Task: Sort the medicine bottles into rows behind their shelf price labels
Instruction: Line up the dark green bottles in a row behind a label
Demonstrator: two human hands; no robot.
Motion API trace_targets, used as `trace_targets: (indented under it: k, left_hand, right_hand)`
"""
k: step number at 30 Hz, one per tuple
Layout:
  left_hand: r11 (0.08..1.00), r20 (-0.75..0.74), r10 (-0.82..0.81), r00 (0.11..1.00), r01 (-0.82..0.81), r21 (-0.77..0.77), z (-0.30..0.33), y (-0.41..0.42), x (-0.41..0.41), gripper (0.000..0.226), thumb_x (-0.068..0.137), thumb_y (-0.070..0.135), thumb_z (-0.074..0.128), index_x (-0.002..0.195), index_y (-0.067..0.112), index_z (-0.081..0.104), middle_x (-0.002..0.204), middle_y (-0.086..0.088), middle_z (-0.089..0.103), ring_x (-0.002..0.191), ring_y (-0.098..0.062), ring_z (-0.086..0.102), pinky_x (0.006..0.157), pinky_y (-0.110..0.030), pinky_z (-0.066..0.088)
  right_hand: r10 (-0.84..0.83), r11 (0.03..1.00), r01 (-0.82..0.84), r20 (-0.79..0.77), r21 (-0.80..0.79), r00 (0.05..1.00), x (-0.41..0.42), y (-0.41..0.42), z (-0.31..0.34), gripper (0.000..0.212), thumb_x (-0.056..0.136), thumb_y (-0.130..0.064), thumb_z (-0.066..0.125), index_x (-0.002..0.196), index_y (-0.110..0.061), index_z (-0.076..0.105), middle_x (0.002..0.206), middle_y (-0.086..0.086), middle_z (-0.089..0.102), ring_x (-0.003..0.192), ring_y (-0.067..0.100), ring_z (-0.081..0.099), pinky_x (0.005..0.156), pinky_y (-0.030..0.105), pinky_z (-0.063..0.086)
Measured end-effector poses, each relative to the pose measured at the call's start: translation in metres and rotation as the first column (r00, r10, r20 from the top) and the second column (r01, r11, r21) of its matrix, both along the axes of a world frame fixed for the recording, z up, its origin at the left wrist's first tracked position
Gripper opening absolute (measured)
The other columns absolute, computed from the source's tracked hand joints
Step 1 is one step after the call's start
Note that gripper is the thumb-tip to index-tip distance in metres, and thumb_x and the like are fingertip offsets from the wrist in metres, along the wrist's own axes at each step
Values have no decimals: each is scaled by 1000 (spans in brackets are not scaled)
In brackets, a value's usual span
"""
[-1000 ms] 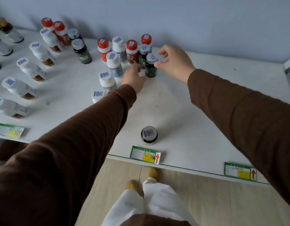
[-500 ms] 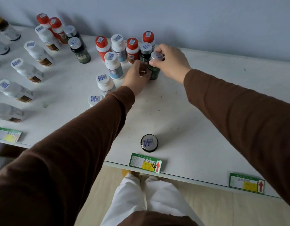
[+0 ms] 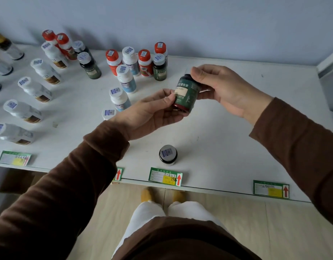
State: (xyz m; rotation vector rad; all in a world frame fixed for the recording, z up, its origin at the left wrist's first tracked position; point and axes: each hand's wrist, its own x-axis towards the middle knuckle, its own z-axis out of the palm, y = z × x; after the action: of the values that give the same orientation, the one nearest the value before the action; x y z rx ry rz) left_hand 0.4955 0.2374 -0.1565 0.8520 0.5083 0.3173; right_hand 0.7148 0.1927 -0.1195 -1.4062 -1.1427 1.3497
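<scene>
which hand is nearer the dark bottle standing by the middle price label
Left. The left hand is up and slightly left of the standing bottle; the right hand is farther up and right.

1. Held bottle [image 3: 187, 92]: dark green, with a cream label patch and pale lettering;
2. Bottle by the front edge [image 3: 168, 154]: dark body, grey cap bearing a blue-and-white barcode sticker;
3. Back cluster: red caps [image 3: 112, 54] and white caps [image 3: 128, 51];
4. Price labels [image 3: 165, 176]: green borders, yellow patches, red arrows;
5. Tabletop [image 3: 227, 147]: white;
6. Sleeves [image 3: 71, 184]: brown.
</scene>
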Motion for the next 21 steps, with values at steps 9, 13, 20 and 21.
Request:
trace_targets:
  k: [9,13,20,21]
  left_hand:
    - [918,-170,121,978,-45,394,13,-29,-1,51,80,10,74,125,6,50,117,-11,65,106,-24,66,101,-40,51]
    - [879,-216,175,961,-54,474,13,-31,-1,59,79,12,78,129,4,48,122,-17,64,104,-24,67,93,-34,54]
    - [674,-362,276,890,89,733,-12,-14,-2,48,78,5,80,118,10,53,106,-1,66,94,-12,66,89,-33,58]
    - [628,-393,290,873,137,766,-18,-12,-3,47,77,8,81,115,11,54,106,0,67,94,-12,66,90,-33,57]
  right_hand:
    - [86,990,-101,149,96,985,-11,-25,12,33,96,-25,59,128,-17,63,119,2,70,113,17,65,92,31,55]
    - [94,983,-125,208,138,974,-16,-23,16,33,94,-24,63,127,-18,64,118,1,70,109,17,66,93,29,55]
    - [88,964,-205,524,170,847,-21,-15,-9,34,85,-21,75,117,-26,64,108,-14,65,96,-1,59,77,13,49]
    - [86,963,-214,565,164,820,-25,-15,-17,36,83,-20,76,116,-24,64,108,-14,64,97,0,59,78,17,51]
